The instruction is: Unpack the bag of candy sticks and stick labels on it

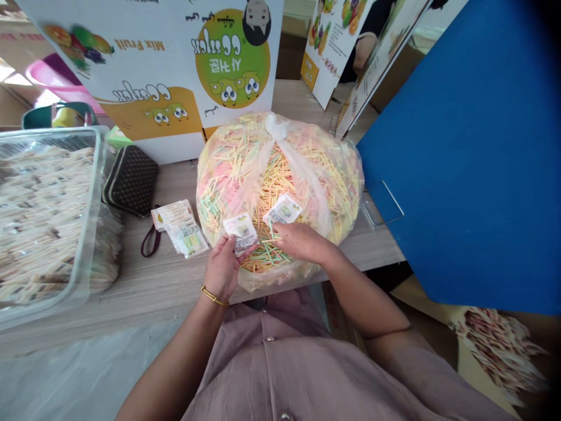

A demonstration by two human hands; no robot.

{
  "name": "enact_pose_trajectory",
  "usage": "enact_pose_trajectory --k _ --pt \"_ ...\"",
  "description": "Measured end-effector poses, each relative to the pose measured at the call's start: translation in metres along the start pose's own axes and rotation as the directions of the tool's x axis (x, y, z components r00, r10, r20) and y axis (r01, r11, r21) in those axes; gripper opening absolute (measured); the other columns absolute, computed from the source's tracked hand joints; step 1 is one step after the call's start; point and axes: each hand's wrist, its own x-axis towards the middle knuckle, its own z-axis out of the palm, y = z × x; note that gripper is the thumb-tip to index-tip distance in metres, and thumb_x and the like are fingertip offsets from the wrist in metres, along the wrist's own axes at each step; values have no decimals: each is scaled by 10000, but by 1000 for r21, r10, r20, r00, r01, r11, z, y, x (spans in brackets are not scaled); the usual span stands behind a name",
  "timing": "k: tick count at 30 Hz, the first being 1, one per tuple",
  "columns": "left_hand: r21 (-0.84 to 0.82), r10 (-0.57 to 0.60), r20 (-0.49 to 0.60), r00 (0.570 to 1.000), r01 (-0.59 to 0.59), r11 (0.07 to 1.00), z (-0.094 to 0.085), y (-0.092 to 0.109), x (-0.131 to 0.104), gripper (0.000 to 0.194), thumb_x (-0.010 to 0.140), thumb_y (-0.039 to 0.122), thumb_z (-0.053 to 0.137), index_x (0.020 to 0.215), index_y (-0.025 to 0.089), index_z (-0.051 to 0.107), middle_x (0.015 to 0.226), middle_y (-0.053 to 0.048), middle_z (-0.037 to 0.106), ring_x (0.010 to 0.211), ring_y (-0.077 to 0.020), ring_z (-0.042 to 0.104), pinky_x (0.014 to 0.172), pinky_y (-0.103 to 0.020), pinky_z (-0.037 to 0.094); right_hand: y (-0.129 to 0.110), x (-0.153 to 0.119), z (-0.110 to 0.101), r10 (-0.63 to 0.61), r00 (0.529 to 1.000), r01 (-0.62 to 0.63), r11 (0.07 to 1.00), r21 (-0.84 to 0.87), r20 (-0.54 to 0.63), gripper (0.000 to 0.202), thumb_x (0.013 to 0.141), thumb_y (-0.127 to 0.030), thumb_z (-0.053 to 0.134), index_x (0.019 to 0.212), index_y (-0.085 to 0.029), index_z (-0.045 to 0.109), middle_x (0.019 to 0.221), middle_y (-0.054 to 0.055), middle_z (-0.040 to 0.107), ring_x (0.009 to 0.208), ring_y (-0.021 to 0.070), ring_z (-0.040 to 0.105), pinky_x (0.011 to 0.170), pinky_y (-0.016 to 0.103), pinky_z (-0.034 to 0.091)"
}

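Note:
My left hand (222, 266), wearing a gold bangle, is closed on a small printed packet (245, 234) at the front of a big clear plastic bag. Thin pastel sticks (274, 175) in yellow, pink, orange and green fill this bag (346, 196). Over the bag's opening, my right hand (298, 241) has its fingers pinched around a pale green stick (271, 229). Just beyond those fingers a second packet (284, 209) lies on the sticks; whether the fingers touch it I cannot tell. Left of the bag, a fanned stack of similar packets (180, 228) lies on the table (144, 280).
A clear tub (99, 175) full of packets stands at the left, beside a dark patterned pouch (131, 180). Printed cartons (153, 76) rise behind the bag. A blue panel (464, 164) borders the right. Another person's arm (363, 51) shows at the back; an open carton (495, 351) sits lower right.

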Motion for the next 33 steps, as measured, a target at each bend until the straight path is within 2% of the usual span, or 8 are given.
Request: enact_pose_trajectory --k 2,7,11,17,23,27,30,33 --pt "-14 14 -10 1000 -14 1000 0 0 0 178 840 274 722 995 189 710 1191 -62 734 1161 -236 673 988 -471 609 -2 -2 1 13 1000 -13 1000 -19 -13 313 977 -234 481 1241 -156 630 1171 137 740 1018 266 706 784 317 476" --pt "-42 42 0 999 -42 998 -1 -4 1 162 840 268 716 981 190 702 1247 -73 711 1260 -263 626 1018 -473 595 -25 -1 24 59 996 -63 997 -50 -72 401 988 -419 538 1221 -100 611 1033 180 755 985 320 727 760 355 511" --pt "-35 50 -3 999 -50 998 -1 -3 1 186 834 303 740 979 190 712 1181 -73 734 1228 -263 650 1047 -482 573 -32 8 41 66 993 -71 996 -56 -96 367 986 -259 491 1295 -74 563 1027 196 752 945 312 735 727 358 514" --pt "-17 21 21 1000 -20 1000 -1 3 -1 318 755 363 830 999 176 747 1155 -93 759 1237 -277 651 1050 -449 559 -13 12 25 -41 992 53 994 97 -119 308 1040 -371 469 1238 -186 617 1113 130 744 1010 281 697 774 329 462" --pt "-13 20 47 999 -19 1000 0 3 -1 335 754 393 829 1005 188 746 1188 -90 753 1219 -277 658 1024 -466 568 -10 11 23 -73 983 111 966 234 -166 364 1067 -476 401 1074 -176 607 1026 107 691 966 243 648 782 324 444" --pt "1 16 45 999 -16 1000 1 4 -3 380 713 427 863 985 182 761 1159 -92 761 1182 -278 671 1004 -459 576 -6 15 32 -225 921 324 897 301 -319 239 1050 -355 446 947 -186 580 1108 111 631 1092 225 589 961 364 445" --pt "22 8 35 999 -9 1000 0 4 -3 400 662 454 898 916 174 767 1077 -88 776 1133 -278 689 998 -463 577 -3 15 33 -134 945 269 838 475 -300 201 1044 -345 426 981 -203 554 1041 92 663 1035 227 623 937 387 465" --pt "49 8 15 1000 -9 999 -1 3 -2 417 637 467 912 898 172 774 1049 -81 779 1099 -265 695 986 -450 581 -1 12 30 -56 971 202 703 682 -231 194 1046 -369 385 1066 -232 521 899 42 713 941 218 668 905 390 480"
